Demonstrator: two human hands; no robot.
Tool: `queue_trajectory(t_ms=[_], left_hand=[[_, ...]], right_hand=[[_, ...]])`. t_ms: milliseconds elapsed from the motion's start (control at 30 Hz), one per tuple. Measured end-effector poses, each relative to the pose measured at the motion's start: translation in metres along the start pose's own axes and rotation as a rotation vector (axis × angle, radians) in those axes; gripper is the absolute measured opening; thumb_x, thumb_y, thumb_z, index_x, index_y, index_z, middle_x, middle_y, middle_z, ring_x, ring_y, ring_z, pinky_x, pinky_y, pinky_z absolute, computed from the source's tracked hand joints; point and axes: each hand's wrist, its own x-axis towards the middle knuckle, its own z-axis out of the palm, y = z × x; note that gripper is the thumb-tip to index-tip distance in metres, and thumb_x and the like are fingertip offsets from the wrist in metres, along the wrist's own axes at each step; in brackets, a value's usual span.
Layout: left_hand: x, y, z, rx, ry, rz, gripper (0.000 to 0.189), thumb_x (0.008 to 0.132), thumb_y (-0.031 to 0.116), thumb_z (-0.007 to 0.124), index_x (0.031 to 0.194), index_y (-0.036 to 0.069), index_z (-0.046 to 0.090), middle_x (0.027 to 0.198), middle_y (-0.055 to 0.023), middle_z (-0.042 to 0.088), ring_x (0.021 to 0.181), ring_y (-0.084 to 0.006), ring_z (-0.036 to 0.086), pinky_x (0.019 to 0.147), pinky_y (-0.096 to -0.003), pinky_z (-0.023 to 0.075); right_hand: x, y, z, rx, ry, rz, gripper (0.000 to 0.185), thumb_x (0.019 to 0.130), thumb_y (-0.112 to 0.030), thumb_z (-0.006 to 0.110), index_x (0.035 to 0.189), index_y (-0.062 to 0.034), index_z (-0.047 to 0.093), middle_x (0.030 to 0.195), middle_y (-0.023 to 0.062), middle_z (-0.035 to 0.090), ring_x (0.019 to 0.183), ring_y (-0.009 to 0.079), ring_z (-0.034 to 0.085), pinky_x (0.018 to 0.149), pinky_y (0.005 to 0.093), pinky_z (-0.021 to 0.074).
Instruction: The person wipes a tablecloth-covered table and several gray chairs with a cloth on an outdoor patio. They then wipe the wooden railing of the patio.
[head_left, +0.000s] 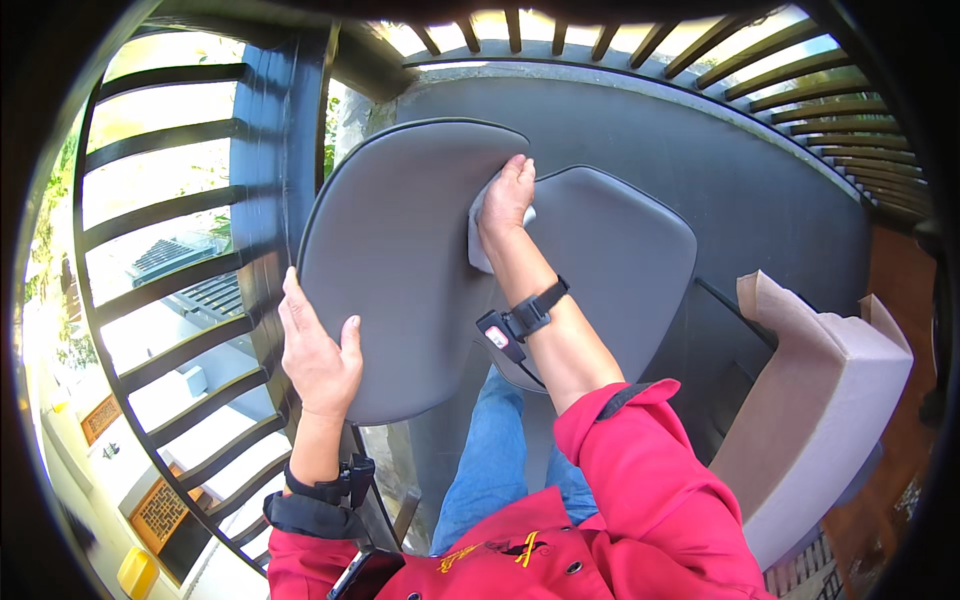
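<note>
A grey upholstered chair stands before me, with its rounded backrest (390, 255) at the left and its seat (622, 247) at the right. My left hand (319, 349) holds the outer edge of the backrest, fingers along the rim and thumb over the front face. In my right hand (508, 196) is a folded pale cloth (478, 247). It presses against the chair near the inner side of the backrest, where backrest and seat meet. My right palm and forearm hide part of the cloth and of the seat.
Wooden railings with slats (172, 210) run along the left, and another railing (757, 82) curves along the far side. A dark post (274, 142) stands just beyond the backrest. To my right is a beige fabric-covered piece of furniture (810, 420). The floor (772, 195) is dark grey.
</note>
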Motion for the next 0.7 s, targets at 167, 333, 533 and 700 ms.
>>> queue_trajectory(t_ms=[167, 333, 533, 700], left_hand=[[0.002, -0.015, -0.006, -0.302, 0.003, 0.033, 0.07, 0.091, 0.027, 0.06, 0.148, -0.001, 0.032, 0.13, -0.0254, 0.051, 0.115, -0.0429, 0.054, 0.098, -0.0424, 0.0454], [0.004, -0.032, -0.006, -0.638, -0.047, 0.016, 0.063, 0.105, 0.043, 0.039, 0.146, -0.005, 0.036, 0.141, -0.0219, 0.048, 0.13, -0.033, 0.048, 0.108, -0.0377, 0.0353], [-0.001, -0.036, 0.001, -0.627, -0.085, -0.007, 0.067, 0.104, 0.048, 0.039, 0.147, -0.003, 0.035, 0.144, -0.0217, 0.046, 0.129, -0.0318, 0.048, 0.108, -0.0365, 0.0356], [-0.002, -0.038, 0.003, -0.594, -0.101, -0.008, 0.07, 0.103, 0.051, 0.04, 0.149, 0.0, 0.032, 0.142, -0.0209, 0.047, 0.127, -0.0319, 0.05, 0.106, -0.0359, 0.0376]], right_hand=[[-0.169, -0.039, 0.026, -0.142, -0.677, -0.76, 0.03, 0.1, -0.017, 0.051, 0.115, 0.0089, 0.049, 0.156, 0.0375, 0.003, 0.146, 0.051, 0.007, 0.119, 0.0472, 0.0077], [-0.256, 0.033, -0.069, -0.257, -0.886, -0.734, 0.02, 0.084, -0.005, 0.065, 0.09, -0.0012, 0.046, 0.152, 0.036, 0.025, 0.14, 0.0536, 0.027, 0.117, 0.0549, 0.0214], [-0.178, 0.085, -0.239, -1.176, -0.596, 0.21, 0.036, 0.102, -0.035, 0.044, 0.097, -0.0018, 0.057, 0.095, 0.024, 0.068, 0.091, 0.0407, 0.066, 0.08, 0.0515, 0.0515], [-0.169, 0.083, -0.258, -1.176, -0.472, -0.061, 0.038, 0.097, -0.04, 0.053, 0.096, -0.0026, 0.054, 0.096, 0.0194, 0.066, 0.088, 0.0383, 0.066, 0.075, 0.0471, 0.0536]])
